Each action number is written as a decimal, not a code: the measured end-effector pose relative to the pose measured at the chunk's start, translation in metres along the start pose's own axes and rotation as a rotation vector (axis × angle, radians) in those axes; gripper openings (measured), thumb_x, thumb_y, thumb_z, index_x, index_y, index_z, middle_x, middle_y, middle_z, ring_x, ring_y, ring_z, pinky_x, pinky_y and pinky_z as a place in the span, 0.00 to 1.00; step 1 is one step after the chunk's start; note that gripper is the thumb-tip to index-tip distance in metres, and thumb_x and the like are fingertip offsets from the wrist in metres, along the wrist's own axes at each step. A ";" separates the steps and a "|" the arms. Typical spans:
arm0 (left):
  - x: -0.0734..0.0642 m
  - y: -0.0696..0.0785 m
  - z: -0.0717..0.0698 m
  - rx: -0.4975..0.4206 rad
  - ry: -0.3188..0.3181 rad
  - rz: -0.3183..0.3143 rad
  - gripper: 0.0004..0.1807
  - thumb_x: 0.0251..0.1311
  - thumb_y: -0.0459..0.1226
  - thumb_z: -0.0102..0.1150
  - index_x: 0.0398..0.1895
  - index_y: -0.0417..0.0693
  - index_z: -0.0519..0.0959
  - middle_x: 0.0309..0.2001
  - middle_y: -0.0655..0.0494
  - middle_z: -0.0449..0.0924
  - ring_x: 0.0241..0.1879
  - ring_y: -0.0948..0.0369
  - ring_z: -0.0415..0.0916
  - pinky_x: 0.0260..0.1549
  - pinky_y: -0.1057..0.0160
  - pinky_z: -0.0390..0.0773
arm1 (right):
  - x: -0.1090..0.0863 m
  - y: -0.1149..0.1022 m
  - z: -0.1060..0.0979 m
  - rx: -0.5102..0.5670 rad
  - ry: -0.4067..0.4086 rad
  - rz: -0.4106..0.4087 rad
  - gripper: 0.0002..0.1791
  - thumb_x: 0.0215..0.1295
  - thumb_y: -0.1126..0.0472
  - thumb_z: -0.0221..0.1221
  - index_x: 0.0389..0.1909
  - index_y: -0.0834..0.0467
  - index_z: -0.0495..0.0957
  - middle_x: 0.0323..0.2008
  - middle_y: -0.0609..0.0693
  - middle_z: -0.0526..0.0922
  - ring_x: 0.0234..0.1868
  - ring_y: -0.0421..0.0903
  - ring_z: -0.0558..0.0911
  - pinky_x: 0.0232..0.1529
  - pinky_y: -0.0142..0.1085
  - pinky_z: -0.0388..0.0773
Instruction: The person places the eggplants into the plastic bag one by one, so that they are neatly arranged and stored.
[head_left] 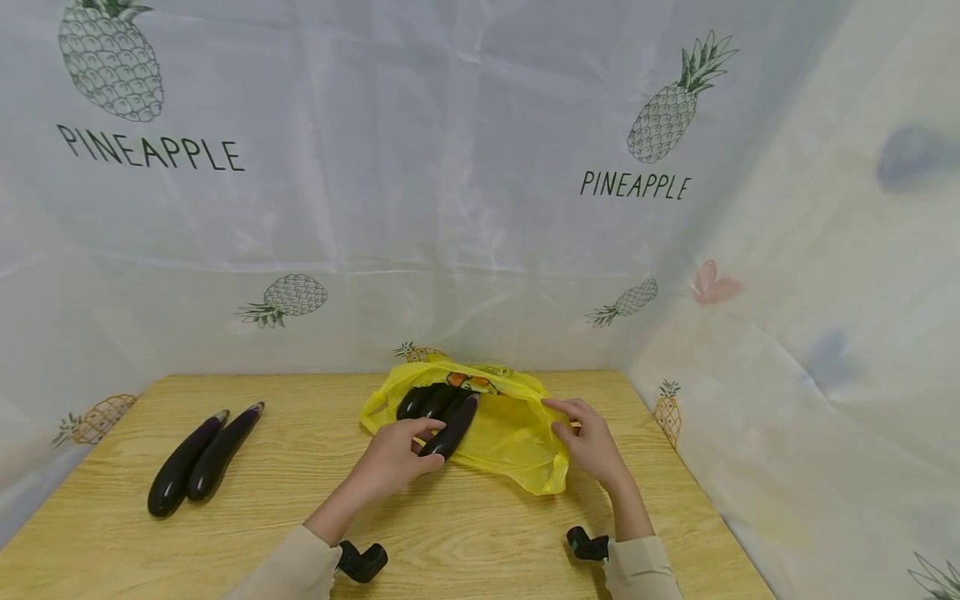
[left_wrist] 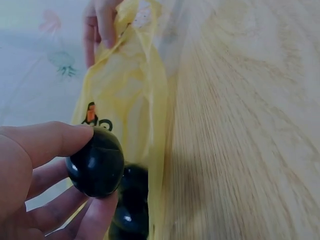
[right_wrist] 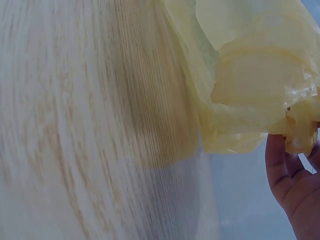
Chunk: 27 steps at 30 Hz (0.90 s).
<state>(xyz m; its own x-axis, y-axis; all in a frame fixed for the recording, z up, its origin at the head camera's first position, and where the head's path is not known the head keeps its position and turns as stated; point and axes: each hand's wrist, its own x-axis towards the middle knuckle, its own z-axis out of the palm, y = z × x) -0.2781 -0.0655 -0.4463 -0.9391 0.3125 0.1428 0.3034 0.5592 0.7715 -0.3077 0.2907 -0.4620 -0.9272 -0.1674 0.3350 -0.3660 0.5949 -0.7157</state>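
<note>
My left hand (head_left: 393,457) grips a dark eggplant (head_left: 454,427) near its rounded end, thumb on one side and fingers on the other. The eggplant's far end reaches into the mouth of a yellow plastic bag (head_left: 517,437). Inside the bag, several more eggplants (left_wrist: 131,195) lie side by side, partly hidden by the held one. My right hand (head_left: 592,442) pinches the bag's edge at its right side and holds the opening wide. In the right wrist view, crumpled yellow plastic sits between the thumb and fingers (right_wrist: 278,162).
Two eggplants (head_left: 213,458) lie together at the left of the wooden table (head_left: 450,533). A curtain (head_left: 420,167) printed with pineapples hangs behind and to the sides. Black wrist devices (head_left: 363,562) show at both sleeves.
</note>
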 end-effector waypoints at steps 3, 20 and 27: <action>0.008 0.001 0.006 0.017 0.017 0.015 0.26 0.64 0.40 0.75 0.66 0.54 0.84 0.55 0.53 0.85 0.46 0.57 0.82 0.41 0.54 0.84 | 0.001 0.000 0.000 -0.001 0.002 0.001 0.24 0.76 0.69 0.62 0.68 0.48 0.82 0.60 0.51 0.81 0.45 0.48 0.78 0.48 0.37 0.83; 0.030 0.002 0.040 0.074 0.105 0.077 0.26 0.63 0.35 0.75 0.65 0.45 0.83 0.51 0.47 0.84 0.45 0.53 0.81 0.41 0.51 0.83 | 0.000 0.000 0.002 0.019 -0.005 -0.008 0.25 0.76 0.70 0.62 0.69 0.49 0.82 0.61 0.52 0.81 0.48 0.49 0.78 0.50 0.39 0.83; 0.034 -0.001 0.051 0.122 0.121 0.047 0.26 0.63 0.35 0.74 0.65 0.43 0.83 0.50 0.47 0.84 0.47 0.51 0.81 0.44 0.49 0.82 | 0.001 0.000 0.003 0.008 -0.005 -0.009 0.25 0.76 0.70 0.62 0.69 0.49 0.82 0.60 0.52 0.81 0.48 0.49 0.78 0.49 0.38 0.83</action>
<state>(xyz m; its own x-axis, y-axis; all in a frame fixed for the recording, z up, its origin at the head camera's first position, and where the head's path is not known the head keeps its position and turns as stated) -0.3022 -0.0162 -0.4736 -0.9337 0.2497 0.2567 0.3581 0.6373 0.6824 -0.3093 0.2885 -0.4634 -0.9241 -0.1770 0.3386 -0.3753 0.5866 -0.7176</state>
